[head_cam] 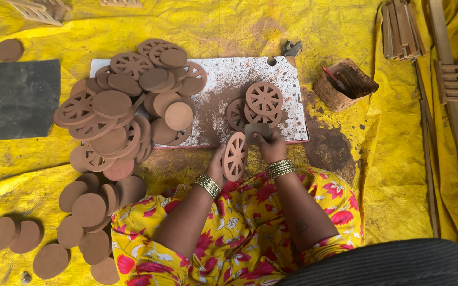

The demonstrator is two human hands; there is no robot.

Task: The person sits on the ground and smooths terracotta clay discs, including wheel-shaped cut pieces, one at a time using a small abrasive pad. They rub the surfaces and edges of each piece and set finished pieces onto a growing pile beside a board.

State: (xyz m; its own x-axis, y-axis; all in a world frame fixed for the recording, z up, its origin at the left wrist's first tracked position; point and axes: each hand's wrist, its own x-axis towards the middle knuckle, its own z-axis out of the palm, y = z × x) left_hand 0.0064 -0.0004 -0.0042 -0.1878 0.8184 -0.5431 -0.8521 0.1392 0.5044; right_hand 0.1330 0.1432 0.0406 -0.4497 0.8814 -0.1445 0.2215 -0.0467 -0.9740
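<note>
I see the left hand (217, 167) gripping a brown wheel (235, 155) tight, while the right hand (272, 146) pinches a grey sanding pad (256, 130).

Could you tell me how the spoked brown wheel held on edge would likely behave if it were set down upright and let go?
The spoked wheel is thin and round, so it would probably roll or tip flat. Its cut-out spokes look slender, perhaps breakable. The left hand steadies it on edge.

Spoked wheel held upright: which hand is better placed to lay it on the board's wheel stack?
Probably left: the left hand grips the wheel; the right hand holds a grey pad.
</note>
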